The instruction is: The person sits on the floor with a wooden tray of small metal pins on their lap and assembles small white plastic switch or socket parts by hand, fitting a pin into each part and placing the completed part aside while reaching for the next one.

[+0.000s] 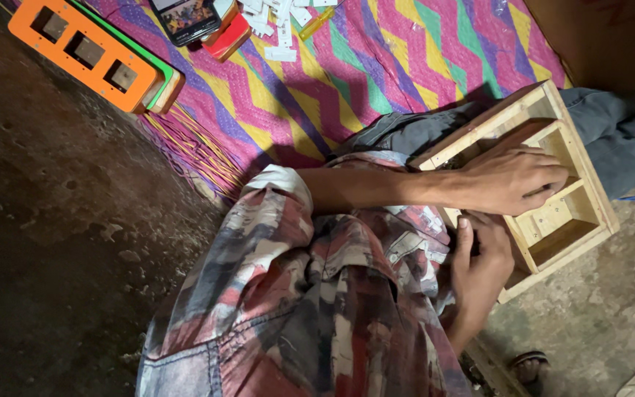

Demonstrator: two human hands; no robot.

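Concrete floor, dark and pitted, lies under us, and a zigzag woven mat in pink, yellow and green spreads beyond it. Our patterned shirt hides our lap and part of the wooden compartment box resting on our thigh. Our left hand lies across the box, fingers curled over a divider; our right hand grips the box's near edge. Farther off sit an orange switch plate, a phone and small white parts, cut off by the frame.
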